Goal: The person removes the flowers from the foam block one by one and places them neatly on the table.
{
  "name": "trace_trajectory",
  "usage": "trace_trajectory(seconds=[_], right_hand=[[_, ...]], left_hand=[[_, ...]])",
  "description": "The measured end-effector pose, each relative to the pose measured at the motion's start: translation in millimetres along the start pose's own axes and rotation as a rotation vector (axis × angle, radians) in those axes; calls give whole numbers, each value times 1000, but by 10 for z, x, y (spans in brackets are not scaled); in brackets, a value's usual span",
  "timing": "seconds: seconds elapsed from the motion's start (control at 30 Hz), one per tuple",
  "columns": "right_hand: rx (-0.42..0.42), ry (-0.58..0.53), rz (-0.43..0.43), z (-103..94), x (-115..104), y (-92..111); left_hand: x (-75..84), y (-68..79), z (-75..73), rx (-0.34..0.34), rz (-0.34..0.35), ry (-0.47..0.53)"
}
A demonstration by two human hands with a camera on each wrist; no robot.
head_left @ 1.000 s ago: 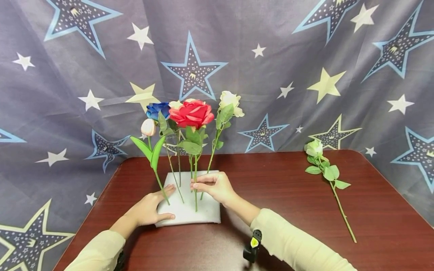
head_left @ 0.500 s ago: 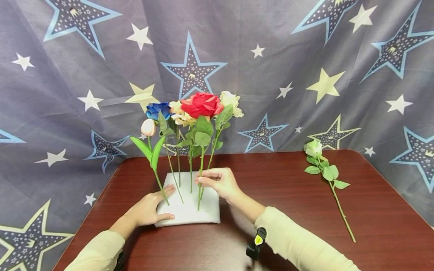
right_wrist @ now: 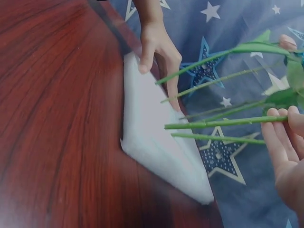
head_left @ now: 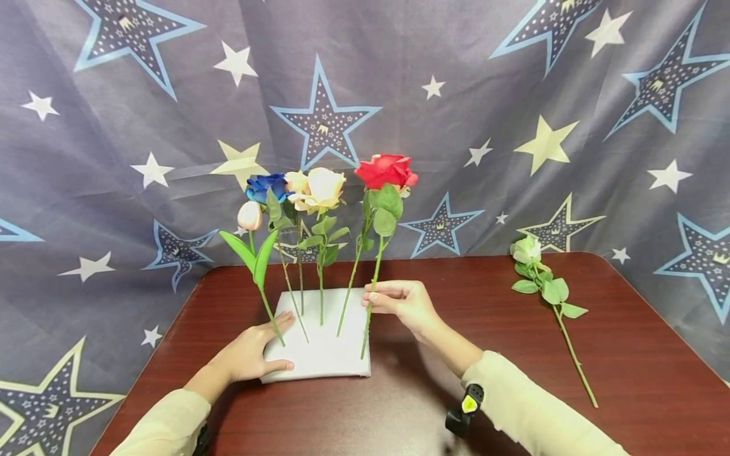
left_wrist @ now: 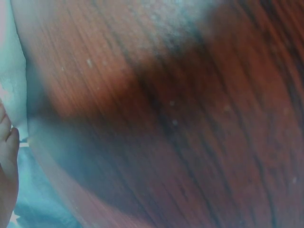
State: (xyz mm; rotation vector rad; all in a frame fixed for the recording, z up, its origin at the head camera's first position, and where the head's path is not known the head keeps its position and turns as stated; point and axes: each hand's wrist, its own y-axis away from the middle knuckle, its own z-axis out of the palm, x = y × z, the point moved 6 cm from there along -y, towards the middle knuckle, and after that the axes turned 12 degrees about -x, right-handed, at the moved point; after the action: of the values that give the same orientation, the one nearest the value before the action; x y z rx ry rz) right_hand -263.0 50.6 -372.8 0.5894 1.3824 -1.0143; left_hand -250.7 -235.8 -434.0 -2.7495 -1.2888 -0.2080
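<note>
My right hand [head_left: 406,305] pinches the green stem of a red rose [head_left: 386,171] between thumb and fingers. The rose is nearly upright, its lower end overlapping the right edge of a white foam block [head_left: 325,367]. In the right wrist view the cut end of its stem [right_wrist: 209,124] shows against the block. My left hand [head_left: 246,354] rests on the block's left side, thumb and fingers spread. A pale pink tulip [head_left: 249,215], a blue rose [head_left: 267,187] and cream roses [head_left: 325,188] stand in the foam. Behind the red rose, another bloom is hidden, its stem [head_left: 349,294] showing.
One white-green rose [head_left: 527,250] with leaves lies on the right side of the brown table [head_left: 485,329]. A grey curtain [head_left: 456,145] printed with stars hangs behind the table. The left wrist view mostly holds blurred tabletop [left_wrist: 190,142].
My right hand has moved the red rose to the right, from in front of the cream roses to in front of the white rose. The left hand has stayed put on the block.
</note>
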Motion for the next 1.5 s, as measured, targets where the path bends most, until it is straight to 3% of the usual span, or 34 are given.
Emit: trace_trajectory(seconds=[0.17, 0.7, 0.87, 0.97, 1.1, 1.3, 1.4, 1.5], right_hand=[[10, -6, 13, -179, -7, 96], [8, 63, 16, -734, -73, 498], [-85, 84, -65, -1144, 194, 593], [-85, 113, -31, -1432, 392, 663], [-42, 171, 51, -1435, 212, 837], [-29, 163, 34, -1479, -32, 1068], [-27, 180, 48, -1655, -26, 1147], [-55, 181, 47, -1985, 155, 1213]], left_hand=[[-2, 15, 25, 24, 11, -13], [-23, -2, -5, 5, -3, 36], [-25, -1, 3, -19, -17, 44], [-28, 7, 10, -20, -18, 45], [-29, 17, 11, -15, -13, 51], [-31, 25, 16, -5, -4, 37], [-36, 25, 22, -2, -8, 36], [-38, 16, 20, -4, -10, 33]])
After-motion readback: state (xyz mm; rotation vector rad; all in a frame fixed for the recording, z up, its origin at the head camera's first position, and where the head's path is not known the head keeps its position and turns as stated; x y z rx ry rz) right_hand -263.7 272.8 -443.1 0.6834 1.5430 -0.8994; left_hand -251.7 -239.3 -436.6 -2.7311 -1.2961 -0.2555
